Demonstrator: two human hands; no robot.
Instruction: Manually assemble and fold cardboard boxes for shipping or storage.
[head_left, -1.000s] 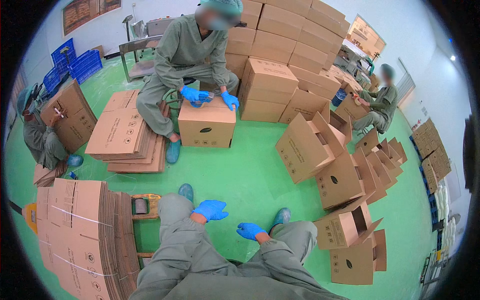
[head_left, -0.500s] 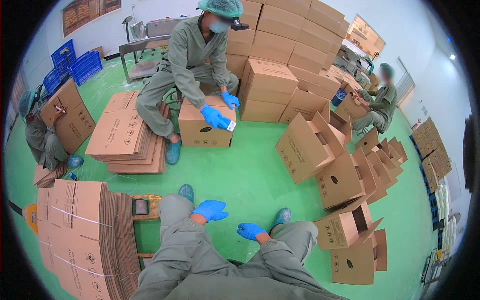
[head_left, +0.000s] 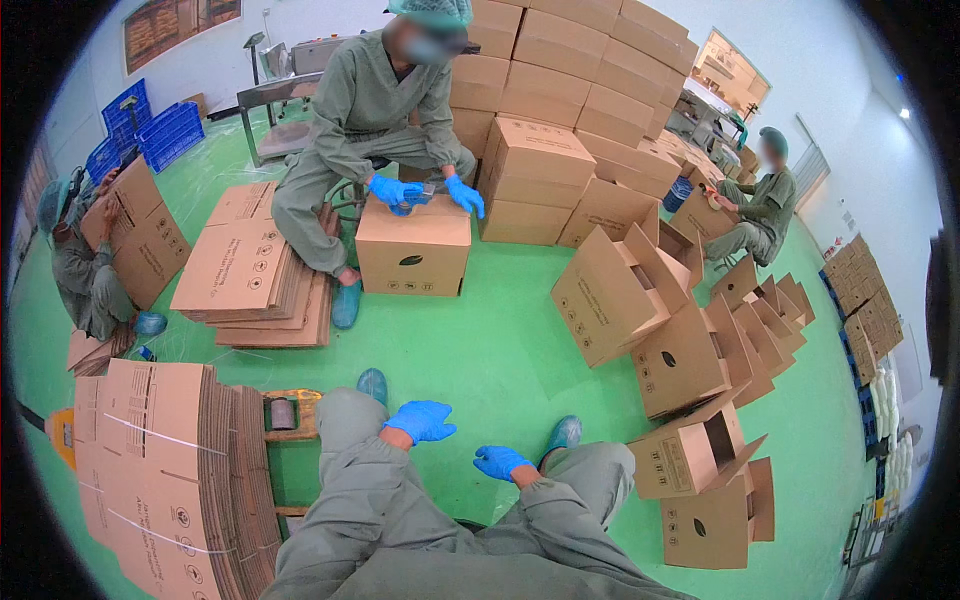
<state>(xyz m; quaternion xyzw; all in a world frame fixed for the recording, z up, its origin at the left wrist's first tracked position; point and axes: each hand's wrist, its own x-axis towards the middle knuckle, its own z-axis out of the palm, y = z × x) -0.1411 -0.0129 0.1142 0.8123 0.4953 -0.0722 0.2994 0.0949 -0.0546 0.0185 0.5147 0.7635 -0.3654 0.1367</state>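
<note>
My left hand, in a blue glove, hangs relaxed past my left knee. Its fingers are loosely stretched and nothing is in them. Past my right thigh, my right hand, also blue-gloved, points inward with loosely extended fingers, holding nothing. Green floor lies beneath both, and the two hands are apart. Across from me a seated co-worker in green has a closed cardboard box in front of them. One of that person's gloved hands grips what looks like a tape dispenser at the box top; the other rests at its right edge.
Flattened cartons stand strapped at my left, and another flat stack lies beyond. Open boxes line the right side. Closed boxes are piled behind the co-worker. Two other people sit at far left and far right.
The co-worker opposite has drawn the dispenser back left from the box's front edge and leaned left. At far left, a person's hand shifted on the upright carton. My hands stayed still.
</note>
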